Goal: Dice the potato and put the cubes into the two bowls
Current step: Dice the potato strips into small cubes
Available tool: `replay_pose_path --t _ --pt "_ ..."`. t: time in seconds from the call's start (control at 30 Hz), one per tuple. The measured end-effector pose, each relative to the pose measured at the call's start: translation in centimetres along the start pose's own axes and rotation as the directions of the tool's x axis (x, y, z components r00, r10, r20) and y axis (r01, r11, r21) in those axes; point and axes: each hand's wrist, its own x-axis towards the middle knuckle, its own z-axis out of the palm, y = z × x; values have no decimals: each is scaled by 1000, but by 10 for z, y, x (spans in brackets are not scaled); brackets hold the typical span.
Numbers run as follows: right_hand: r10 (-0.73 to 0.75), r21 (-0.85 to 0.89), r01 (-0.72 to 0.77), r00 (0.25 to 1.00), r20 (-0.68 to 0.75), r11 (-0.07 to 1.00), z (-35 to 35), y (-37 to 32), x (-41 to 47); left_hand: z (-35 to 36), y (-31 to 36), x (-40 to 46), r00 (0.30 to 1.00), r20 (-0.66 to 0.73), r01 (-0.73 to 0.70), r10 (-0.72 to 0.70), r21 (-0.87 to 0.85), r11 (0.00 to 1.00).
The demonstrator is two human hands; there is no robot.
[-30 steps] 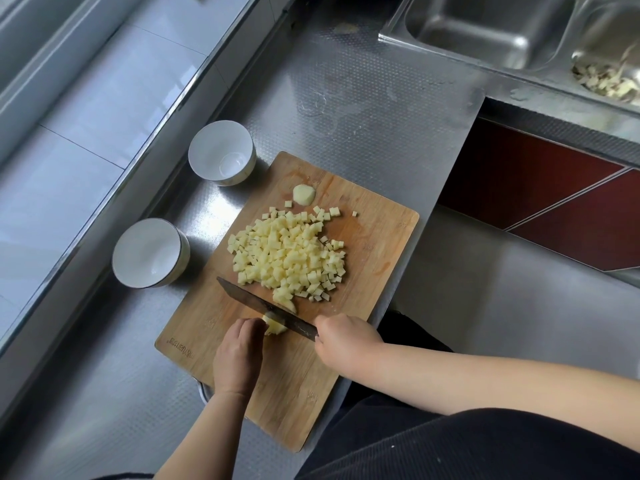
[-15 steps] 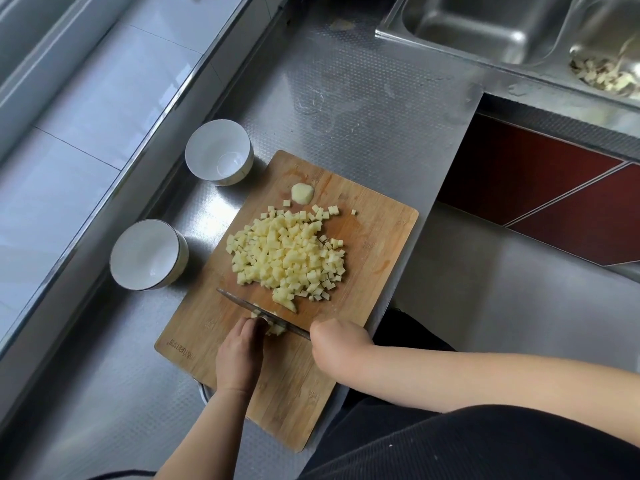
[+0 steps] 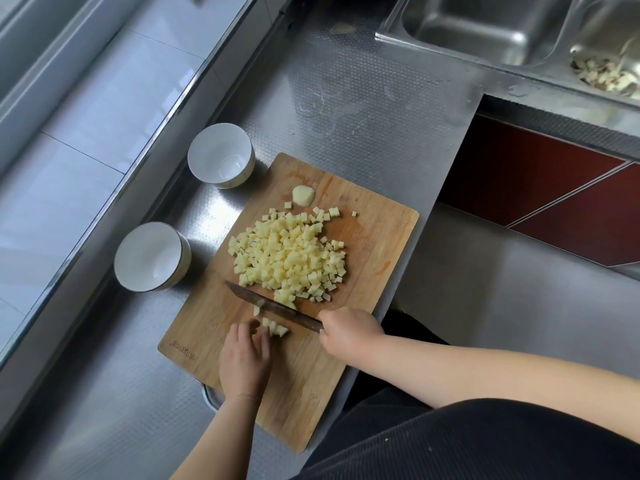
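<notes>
- Both hands work at the near end of the cutting board (image 3: 374, 244): the right hand (image 3: 346, 332) is clenched around the knife (image 3: 273, 306) handle, which is hidden inside the fist.
- Left hand (image 3: 244, 358) lies on the board just near of the blade, fingers bent, their tips touching a small cluster of potato pieces (image 3: 275, 329); whether it actually pinches them I cannot tell.
- Dark knife blade runs slantwise from the right hand toward the far left, its tip close to the board's left edge, between the small cluster and the main heap.
- One small cube sits right against the near side of the blade.
- Main pile of potato cubes (image 3: 291, 254) covers the middle of the board, just far of the blade, with a few loose cubes scattered at its far and right edges.
- Rounded potato end piece (image 3: 303, 194) lies alone beyond the pile, toward the board's far edge.
- Two white bowls stand on the steel counter (image 3: 363, 98) left of the board: the near bowl (image 3: 152, 256) close to the board's left edge, the far bowl (image 3: 221, 154) beside its far-left corner. Neither holds any potato.
- Steel sink (image 3: 485, 26) lies at the far right, and a basin with pale scraps (image 3: 609, 76) sits at its right.
- Dark clothing (image 3: 485, 441) fills the near right corner.
</notes>
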Motion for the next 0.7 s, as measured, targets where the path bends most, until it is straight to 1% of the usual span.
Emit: replay_pose_path --t 0.07,0.17,0.23,0.33,0.43,0.53,0.6,0.7 --pt "-6 21 7 1000 -31 1000 -4 4 1 -3 0 1 994 60 92 -94 36 995" --pt "-23 58 26 998 -56 998 -8 8 -1 -6 -4 2 972 197 95 -130 178 979" --pt "-33 78 37 998 -60 996 -9 9 -2 -6 -4 1 964 225 102 -139 169 980" --pt "-27 103 31 999 -43 994 -12 10 -3 -6 4 2 964 229 119 -133 74 990" --pt "-24 140 27 1000 -17 990 -11 11 -4 -6 13 5 971 191 147 -143 -5 989" --pt "-27 166 24 999 18 986 -11 10 -6 -6 18 2 979 131 163 -156 -44 986" --pt "-36 179 30 999 29 983 -12 8 -7 -7 17 -2 979 46 203 -199 -98 974" --pt "-64 173 53 996 57 984 -11 4 -8 -8 9 -4 954 -90 265 -285 -180 947"
